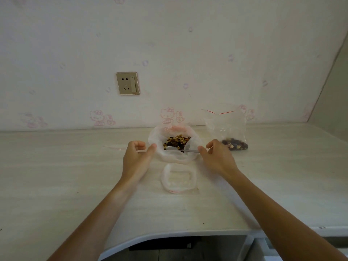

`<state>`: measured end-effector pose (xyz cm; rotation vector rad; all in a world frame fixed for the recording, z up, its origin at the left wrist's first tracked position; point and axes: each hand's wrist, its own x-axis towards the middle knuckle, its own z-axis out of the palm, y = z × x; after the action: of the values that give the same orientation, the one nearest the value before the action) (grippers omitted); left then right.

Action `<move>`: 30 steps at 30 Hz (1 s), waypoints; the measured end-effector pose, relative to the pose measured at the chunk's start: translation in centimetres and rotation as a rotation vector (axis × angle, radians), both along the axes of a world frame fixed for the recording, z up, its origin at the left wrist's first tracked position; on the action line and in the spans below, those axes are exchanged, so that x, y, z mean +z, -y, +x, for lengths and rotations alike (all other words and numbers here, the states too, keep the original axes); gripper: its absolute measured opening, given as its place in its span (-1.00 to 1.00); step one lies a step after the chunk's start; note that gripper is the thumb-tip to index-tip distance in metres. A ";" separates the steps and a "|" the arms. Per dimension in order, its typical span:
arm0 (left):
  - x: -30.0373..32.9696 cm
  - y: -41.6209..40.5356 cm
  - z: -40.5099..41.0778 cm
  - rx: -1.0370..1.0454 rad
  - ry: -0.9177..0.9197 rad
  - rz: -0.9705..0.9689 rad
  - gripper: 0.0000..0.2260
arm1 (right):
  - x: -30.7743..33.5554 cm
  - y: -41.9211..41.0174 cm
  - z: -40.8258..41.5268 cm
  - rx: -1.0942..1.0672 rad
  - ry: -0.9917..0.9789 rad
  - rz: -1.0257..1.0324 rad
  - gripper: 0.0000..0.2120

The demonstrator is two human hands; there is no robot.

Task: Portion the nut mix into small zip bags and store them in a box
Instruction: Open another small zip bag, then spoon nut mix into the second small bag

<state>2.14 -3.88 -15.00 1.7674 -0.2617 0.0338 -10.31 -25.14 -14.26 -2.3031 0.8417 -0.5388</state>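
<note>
A big clear bag stands open in the middle of the desk, with brown and dark nut mix inside. My left hand pinches the bag's left rim between thumb and fingers. My right hand grips the handle of a metal spoon whose bowl lies in the mix. To the right a small zip bag with a red strip stands upright, a little mix at its bottom. A clear plastic box lies just in front of the big bag.
The pale desk runs to the wall, with a curved front edge near me. A wall socket sits above the desk. A side panel closes the right end.
</note>
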 end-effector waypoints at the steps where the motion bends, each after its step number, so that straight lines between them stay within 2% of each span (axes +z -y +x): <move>1: 0.0 0.4 0.4 0.002 0.002 0.005 -0.60 | 0.0 0.1 0.3 0.016 -0.035 0.001 -0.59; 3: 0.1 1.3 1.2 -0.034 -0.019 0.044 -0.45 | 0.0 0.4 1.0 0.056 -0.033 0.049 -0.61; 5: 0.4 2.2 1.9 -0.073 -0.052 0.084 -0.39 | 0.2 0.6 1.5 0.094 0.079 0.237 -0.72; 7: 0.4 3.1 2.6 -0.098 -0.059 0.100 -0.49 | 0.6 0.5 1.8 0.122 0.235 0.547 -0.85; 9: 0.0 4.0 2.9 -0.089 -0.023 0.115 -0.61 | 1.1 0.5 2.2 0.192 0.374 0.826 -0.89; 11: -0.6 4.5 3.1 -0.055 0.031 0.128 -0.61 | 1.3 0.4 2.9 0.282 0.448 0.972 -0.85; 13: -1.2 4.5 3.1 -0.036 0.104 0.106 -0.62 | 1.2 -0.1 3.7 0.324 0.475 0.985 -0.83; 17: -1.5 4.3 3.3 -0.070 0.178 0.041 -0.70 | 0.6 -0.8 4.9 0.285 0.522 0.774 -0.79; 24: -0.8 4.1 2.7 -0.125 0.230 -0.073 -0.87 | 1.5 0.5 3.9 0.252 0.568 -0.031 -0.76; 27: -0.6 4.2 2.7 -0.166 0.170 -0.138 -0.89 | 1.6 0.4 3.5 0.236 0.603 -0.196 -0.69; 30: -0.4 4.4 2.6 -0.221 0.056 -0.241 -0.88 | 1.5 0.2 3.7 0.212 0.580 -0.243 -0.69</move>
<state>4.73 -8.31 -15.40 1.4916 -0.4727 -0.0432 -6.66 -25.37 -12.73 -2.2193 0.2591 -1.1861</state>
